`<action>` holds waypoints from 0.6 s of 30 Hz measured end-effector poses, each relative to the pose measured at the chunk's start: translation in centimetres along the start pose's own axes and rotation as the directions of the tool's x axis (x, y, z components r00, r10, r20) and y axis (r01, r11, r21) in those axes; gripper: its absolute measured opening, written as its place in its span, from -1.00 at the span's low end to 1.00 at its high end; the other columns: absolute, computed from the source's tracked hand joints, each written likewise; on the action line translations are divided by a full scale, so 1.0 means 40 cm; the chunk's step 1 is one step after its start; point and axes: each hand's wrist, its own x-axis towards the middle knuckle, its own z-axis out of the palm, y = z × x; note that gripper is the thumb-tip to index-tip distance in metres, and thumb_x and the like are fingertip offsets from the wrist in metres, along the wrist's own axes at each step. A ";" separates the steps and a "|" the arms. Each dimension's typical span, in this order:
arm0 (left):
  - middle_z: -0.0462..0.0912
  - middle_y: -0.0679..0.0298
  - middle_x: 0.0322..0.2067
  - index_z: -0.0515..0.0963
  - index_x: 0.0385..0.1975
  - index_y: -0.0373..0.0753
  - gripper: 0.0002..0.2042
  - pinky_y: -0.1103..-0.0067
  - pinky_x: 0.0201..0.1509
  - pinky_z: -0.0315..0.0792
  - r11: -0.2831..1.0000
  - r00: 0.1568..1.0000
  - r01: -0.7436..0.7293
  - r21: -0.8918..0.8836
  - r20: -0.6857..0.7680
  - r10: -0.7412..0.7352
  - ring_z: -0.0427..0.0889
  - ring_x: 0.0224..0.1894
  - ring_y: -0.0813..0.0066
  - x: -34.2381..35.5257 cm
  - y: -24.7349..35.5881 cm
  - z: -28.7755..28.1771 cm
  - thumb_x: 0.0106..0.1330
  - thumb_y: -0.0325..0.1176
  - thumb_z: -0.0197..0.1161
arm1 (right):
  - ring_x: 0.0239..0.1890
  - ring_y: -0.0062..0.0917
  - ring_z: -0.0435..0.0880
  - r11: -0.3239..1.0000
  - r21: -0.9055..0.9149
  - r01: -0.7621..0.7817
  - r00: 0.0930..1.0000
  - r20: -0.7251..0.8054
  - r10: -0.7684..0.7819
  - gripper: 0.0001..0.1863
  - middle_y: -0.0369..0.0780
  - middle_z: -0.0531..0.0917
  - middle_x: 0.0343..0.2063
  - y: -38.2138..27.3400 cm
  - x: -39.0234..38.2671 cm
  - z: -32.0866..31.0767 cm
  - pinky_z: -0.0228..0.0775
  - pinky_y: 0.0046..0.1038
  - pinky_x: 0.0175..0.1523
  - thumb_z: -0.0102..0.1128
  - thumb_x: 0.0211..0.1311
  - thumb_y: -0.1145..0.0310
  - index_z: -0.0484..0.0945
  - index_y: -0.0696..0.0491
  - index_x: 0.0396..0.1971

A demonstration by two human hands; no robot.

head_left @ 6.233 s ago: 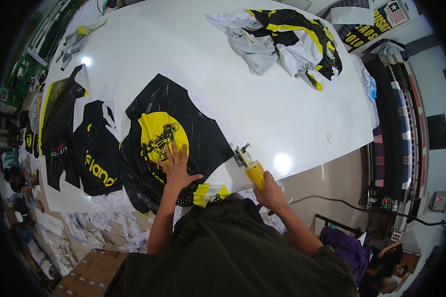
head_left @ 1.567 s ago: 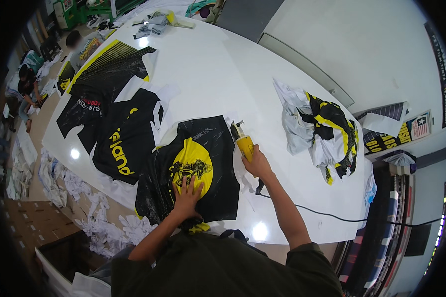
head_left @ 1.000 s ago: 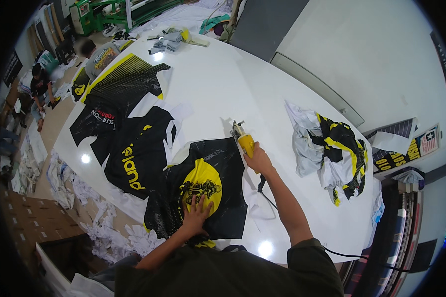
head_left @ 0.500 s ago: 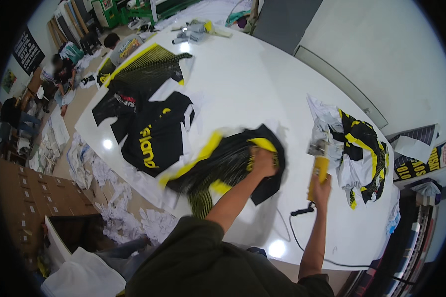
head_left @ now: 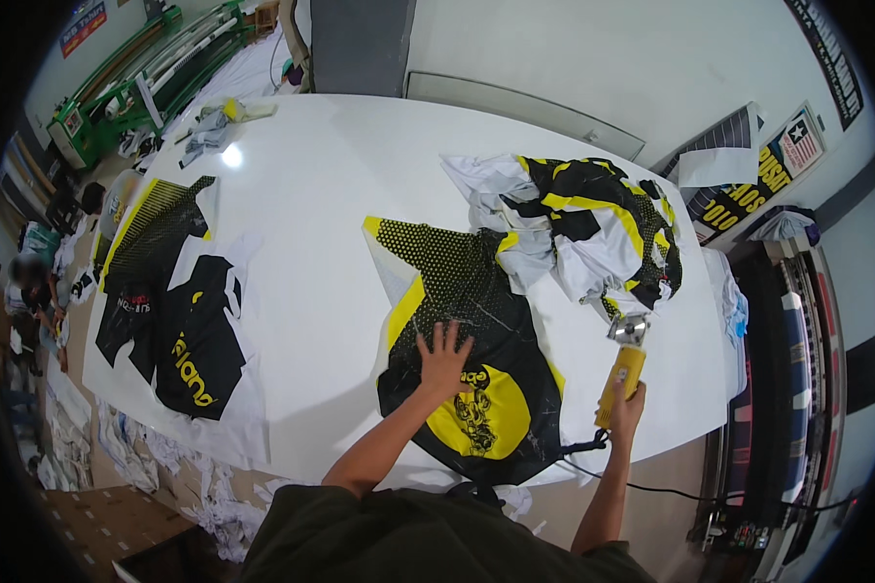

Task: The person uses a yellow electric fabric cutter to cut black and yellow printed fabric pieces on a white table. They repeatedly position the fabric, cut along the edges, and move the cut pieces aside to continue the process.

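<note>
A black and yellow printed fabric panel (head_left: 510, 321) lies spread on the white table (head_left: 306, 321), its near edge reaching the table's front. My left hand (head_left: 445, 361) rests flat on it with the fingers spread. My right hand (head_left: 628, 409) grips a yellow electric fabric cutter (head_left: 625, 374) with a metal head, held to the right of the panel. From its back end a black cord (head_left: 671, 491) runs off to the right. Beyond the cutter lies a crumpled pile of black, yellow and white fabric pieces (head_left: 598, 219).
More black and yellow panels (head_left: 190, 340) lie at the table's left. Grey and yellow scraps (head_left: 209, 131) sit at the far left corner. Fabric rolls (head_left: 797, 360) stand on the right. White scraps (head_left: 219, 510) litter the floor, and a person (head_left: 37, 291) sits at left.
The panel, earlier bunched and blurred under my left hand, now lies spread out. My left hand has opened flat on it. The view has turned right; the cutter stays in my right hand.
</note>
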 end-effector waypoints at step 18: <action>0.64 0.09 0.08 0.44 0.30 -0.34 -0.55 0.51 0.28 0.43 0.384 0.311 -0.228 -0.895 -0.440 -0.842 0.61 0.15 0.34 -0.123 -0.998 -0.847 0.50 -0.28 0.21 | -0.54 -0.44 0.67 0.982 0.136 -0.134 0.990 0.053 0.128 -0.55 -0.18 0.54 -0.45 0.028 -0.317 0.150 0.53 -0.43 -0.58 0.16 0.47 -0.02 0.37 0.08 -0.01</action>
